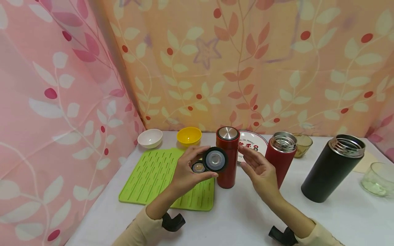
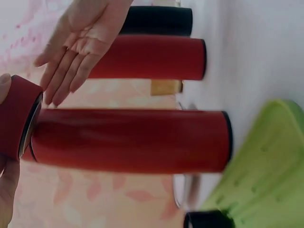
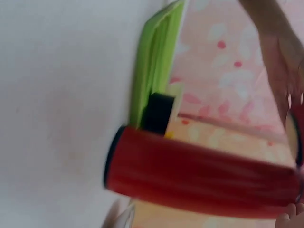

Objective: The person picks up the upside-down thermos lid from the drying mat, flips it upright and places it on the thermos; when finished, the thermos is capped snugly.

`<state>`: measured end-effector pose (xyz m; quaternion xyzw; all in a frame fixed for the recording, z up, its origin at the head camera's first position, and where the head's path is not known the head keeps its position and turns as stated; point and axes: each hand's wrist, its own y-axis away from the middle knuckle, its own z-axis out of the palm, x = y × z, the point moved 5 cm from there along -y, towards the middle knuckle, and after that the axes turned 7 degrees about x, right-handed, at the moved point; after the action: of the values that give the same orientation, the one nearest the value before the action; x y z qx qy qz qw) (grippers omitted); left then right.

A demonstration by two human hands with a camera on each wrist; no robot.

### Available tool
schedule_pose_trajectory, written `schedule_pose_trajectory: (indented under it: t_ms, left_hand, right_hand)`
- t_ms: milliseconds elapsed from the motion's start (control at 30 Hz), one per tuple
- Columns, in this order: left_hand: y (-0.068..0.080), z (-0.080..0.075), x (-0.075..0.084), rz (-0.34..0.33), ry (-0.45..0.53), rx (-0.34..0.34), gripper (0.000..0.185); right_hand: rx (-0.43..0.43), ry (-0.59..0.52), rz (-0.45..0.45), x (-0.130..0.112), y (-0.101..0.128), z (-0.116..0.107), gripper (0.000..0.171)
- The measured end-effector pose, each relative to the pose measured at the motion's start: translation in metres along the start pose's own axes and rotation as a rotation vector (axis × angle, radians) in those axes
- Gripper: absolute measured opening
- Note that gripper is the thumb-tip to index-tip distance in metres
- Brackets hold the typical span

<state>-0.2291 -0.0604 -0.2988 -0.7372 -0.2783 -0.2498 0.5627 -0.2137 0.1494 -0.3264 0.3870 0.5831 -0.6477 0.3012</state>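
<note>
In my left hand I grip a red lid by its sides; its dark-rimmed grey underside faces me in the head view. Just behind it stands a tall red thermos with a silver-topped cap, upright on the table. My right hand is held beside the thermos with fingers extended and palm turned toward it, holding nothing. To its right are a red bottle with a bare steel mouth and a larger black bottle, also uncapped. A black lid sits on the green mat, partly hidden by my left hand in the head view.
The green mat lies left of the thermos. Behind it stand a white bowl and a yellow bowl. A printed plate is behind the thermos. An amber glass and a clear glass stand rightward.
</note>
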Motion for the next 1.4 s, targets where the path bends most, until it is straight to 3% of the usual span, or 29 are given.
schedule_pose_trajectory:
  t_ms: [100,300,567,733,933,1100,1200,1300,1400]
  left_hand:
    - [-0.003,0.01,0.008,0.052,-0.004,-0.011,0.067]
    - [-0.003,0.022,0.02,0.146,-0.041,-0.024,0.069]
    - [-0.003,0.029,0.026,0.179,-0.056,-0.025,0.067]
    - [-0.004,0.031,0.024,0.146,0.013,-0.048,0.063]
    - [-0.007,0.03,0.014,-0.064,0.208,-0.052,0.044]
    - [-0.007,0.031,0.011,-0.198,0.284,-0.1,0.045]
    - [-0.008,0.031,0.012,-0.193,0.29,-0.112,0.045]
    - [-0.008,0.03,0.014,-0.129,0.293,-0.102,0.045]
    - [-0.007,0.03,0.018,-0.042,0.274,-0.086,0.043]
  right_hand:
    - [-0.068,-0.042,-0.011,-0.009,0.007,0.005,0.044]
    - [-0.116,-0.099,0.092,-0.017,0.013,0.007,0.046]
    - [-0.147,-0.115,0.132,-0.022,0.014,0.005,0.045]
    - [-0.126,-0.129,0.159,-0.022,0.012,0.002,0.046]
    - [-0.113,-0.158,0.113,-0.025,0.012,-0.002,0.047]
    - [-0.164,-0.261,-0.001,-0.031,0.012,-0.001,0.052]
    - [-0.196,-0.295,-0.06,-0.034,0.01,0.0,0.057]
    - [-0.21,-0.227,-0.039,-0.035,0.008,-0.002,0.06]
    - [-0.234,-0.139,0.015,-0.033,0.006,-0.003,0.052]
